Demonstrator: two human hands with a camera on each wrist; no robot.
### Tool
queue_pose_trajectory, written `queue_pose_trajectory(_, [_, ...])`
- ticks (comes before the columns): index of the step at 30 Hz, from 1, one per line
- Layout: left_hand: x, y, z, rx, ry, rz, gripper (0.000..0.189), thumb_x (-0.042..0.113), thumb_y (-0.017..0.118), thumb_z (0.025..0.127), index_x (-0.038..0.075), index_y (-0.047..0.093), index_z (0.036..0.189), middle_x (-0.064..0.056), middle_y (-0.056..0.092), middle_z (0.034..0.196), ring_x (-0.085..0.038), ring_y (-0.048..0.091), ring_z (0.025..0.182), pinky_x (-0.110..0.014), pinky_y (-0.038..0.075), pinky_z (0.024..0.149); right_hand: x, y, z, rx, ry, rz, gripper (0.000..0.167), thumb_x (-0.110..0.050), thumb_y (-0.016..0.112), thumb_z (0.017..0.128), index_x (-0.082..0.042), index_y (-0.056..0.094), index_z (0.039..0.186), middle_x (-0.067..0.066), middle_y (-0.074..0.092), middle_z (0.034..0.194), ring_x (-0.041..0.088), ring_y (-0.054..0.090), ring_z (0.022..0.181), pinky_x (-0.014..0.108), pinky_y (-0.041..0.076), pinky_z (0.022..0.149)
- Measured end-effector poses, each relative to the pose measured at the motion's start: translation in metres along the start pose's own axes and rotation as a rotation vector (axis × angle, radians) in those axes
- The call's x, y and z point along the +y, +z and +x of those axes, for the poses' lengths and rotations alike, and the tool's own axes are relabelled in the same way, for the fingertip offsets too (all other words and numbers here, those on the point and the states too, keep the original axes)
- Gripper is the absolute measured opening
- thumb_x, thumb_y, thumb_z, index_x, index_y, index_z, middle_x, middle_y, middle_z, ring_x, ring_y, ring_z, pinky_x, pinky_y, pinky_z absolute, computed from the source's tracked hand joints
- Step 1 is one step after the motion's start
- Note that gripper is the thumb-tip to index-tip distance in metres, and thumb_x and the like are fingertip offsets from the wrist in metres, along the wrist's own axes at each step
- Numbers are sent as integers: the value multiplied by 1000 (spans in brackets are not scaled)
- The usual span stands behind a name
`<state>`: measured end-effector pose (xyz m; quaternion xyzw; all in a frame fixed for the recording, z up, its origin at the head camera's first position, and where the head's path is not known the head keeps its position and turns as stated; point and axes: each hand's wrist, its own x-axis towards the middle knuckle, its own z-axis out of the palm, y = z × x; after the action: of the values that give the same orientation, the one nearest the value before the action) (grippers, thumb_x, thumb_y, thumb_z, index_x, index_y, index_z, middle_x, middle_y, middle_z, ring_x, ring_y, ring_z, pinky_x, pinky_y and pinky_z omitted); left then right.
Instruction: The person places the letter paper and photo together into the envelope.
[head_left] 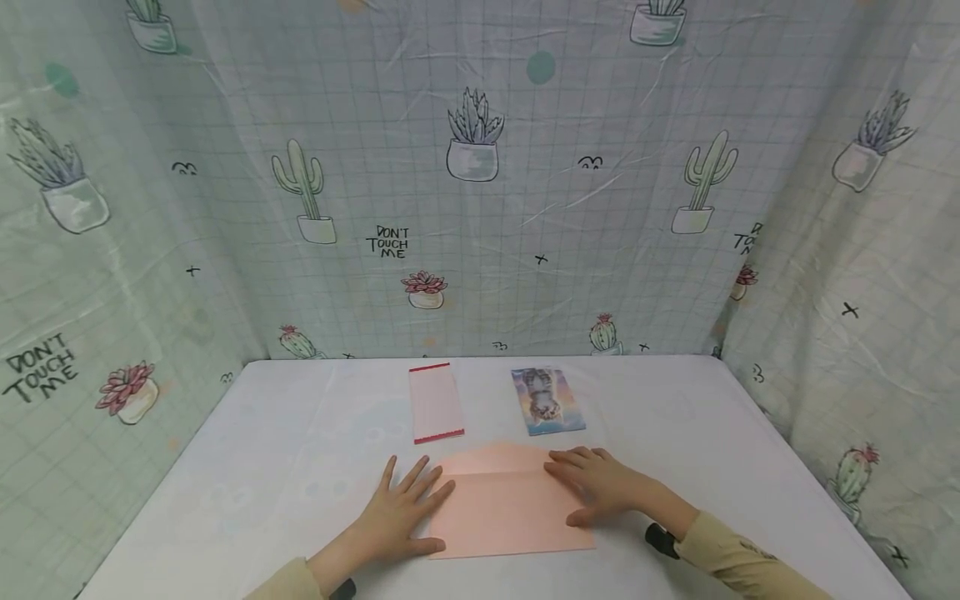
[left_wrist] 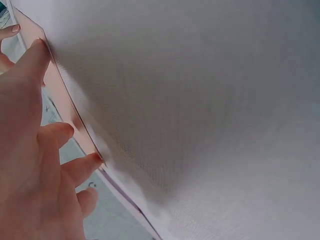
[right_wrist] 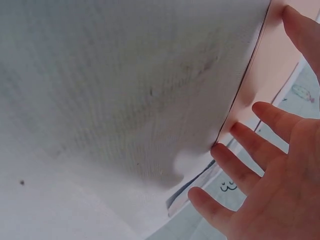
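A pink envelope (head_left: 510, 517) lies flat on the white table, its rounded flap (head_left: 495, 457) raised toward the far side above a crease. On its left edge rests my left hand (head_left: 397, 517), fingers spread and thumb near the lower left corner. My right hand (head_left: 603, 483) touches the right edge, with fingertips by the upper right corner and the thumb lower down. In the left wrist view the thumb and fingertips of the left hand (left_wrist: 40, 145) meet the envelope's edge (left_wrist: 62, 95). The right wrist view has the right hand (right_wrist: 270, 155) spread along the opposite edge.
Behind the envelope lie a pale pink packet (head_left: 437, 404) with red ends, at left, and a card (head_left: 547, 402) with a grey striped cat picture, at right. A cactus-print curtain (head_left: 480, 208) encloses the table (head_left: 300, 450) at the back and both sides.
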<state>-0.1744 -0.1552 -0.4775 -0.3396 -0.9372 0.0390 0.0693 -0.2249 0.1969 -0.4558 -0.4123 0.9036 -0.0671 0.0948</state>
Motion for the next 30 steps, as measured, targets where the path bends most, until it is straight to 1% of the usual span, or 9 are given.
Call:
queue_pose_trajectory(9, [0,-6,2,-22,-5,-16,76,67,46,75,20,40,134,-6,41,139,-32,31,132,-65,19,98,4,4,2,7,17,26,69,-47,58,80,-13,37,136,11,36,140,32,34,125,57,34,92])
queue_pose_trajectory(11, [0,-7,2,-20,-3,-11,76,68,45,75,20,40,134,-6,41,139,-31,31,132,-65,20,98,6,4,3,57,16,45,63,-44,57,82,-12,40,134,11,39,138,32,36,123,56,37,89])
queue_pose_trajectory(14, [0,-8,2,-21,-6,-14,76,69,44,75,21,40,134,-5,41,139,-31,31,132,-64,20,98,12,5,8,187,47,39,52,-36,57,85,-11,46,129,12,47,130,31,42,118,54,42,84])
queue_pose_trajectory(19, [0,-7,1,-4,-12,-25,75,68,43,76,21,41,134,-6,40,140,-32,31,131,-64,18,99,25,2,21,388,198,-49,43,-30,57,86,-9,52,123,12,55,119,30,49,109,51,45,78])
queue_pose_trajectory(20, [0,-6,0,5,-10,-28,75,68,43,76,20,41,134,-6,40,140,-32,31,131,-64,17,100,27,1,23,408,235,-71,42,-31,57,86,-10,52,122,12,56,118,30,49,108,51,45,77])
queue_pose_trajectory(24, [0,-4,0,32,-2,-36,74,68,42,77,19,42,133,-7,40,140,-34,32,129,-59,-15,104,33,-5,32,432,339,-127,43,-31,58,85,-9,52,122,14,57,113,34,50,104,51,45,72])
queue_pose_trajectory(25, [0,-4,-1,39,0,-32,74,68,41,78,19,42,133,-7,40,140,-34,32,129,-57,-17,103,34,-6,34,423,358,-131,44,-32,57,85,-9,51,122,15,57,112,35,49,104,51,45,72])
queue_pose_trajectory(27, [0,-3,-1,46,3,-29,74,68,40,78,18,42,133,-8,40,139,-34,33,129,-59,-15,104,36,-8,38,404,383,-129,47,-33,58,85,-9,50,124,17,57,112,37,49,103,51,44,71])
queue_pose_trajectory(30, [0,-4,-1,46,6,-22,74,67,41,78,18,43,132,-8,41,139,-33,34,128,-65,10,101,38,-10,44,357,426,-118,50,-35,57,85,-10,47,126,19,55,112,38,47,102,51,42,69])
